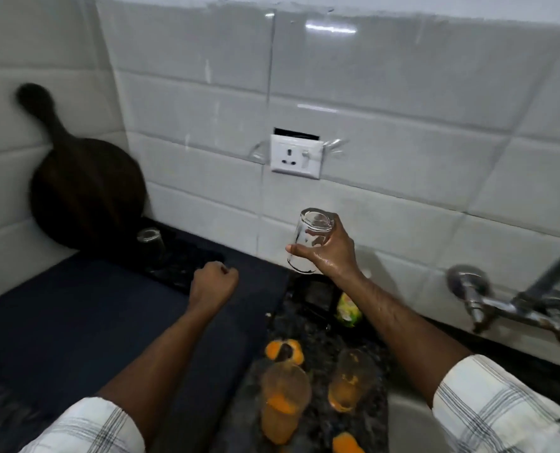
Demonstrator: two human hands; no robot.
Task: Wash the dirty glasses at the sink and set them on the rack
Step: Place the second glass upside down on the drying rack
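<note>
My right hand [332, 253] grips a clear, wet glass [308, 240] held upside down in the air above the counter, right of the rack. My left hand [213, 284] is a closed fist with nothing in it, hovering over the near edge of the black rack [187, 256]. One clean glass [150, 245] stands upside down on the rack's far left. Two dirty glasses with orange residue stand on the speckled counter near me: one [283, 403] on the left, the other [350, 377] to its right.
A dark round wooden board [86, 188] leans in the wall corner behind the rack. A dark mat [76, 322] covers the counter on the left. Orange peels [285, 349] and a green packet [349, 310] lie on the counter. The tap [514, 302] juts from the wall at right, with the sink [409, 420] below; a socket [296, 156] is on the tiles.
</note>
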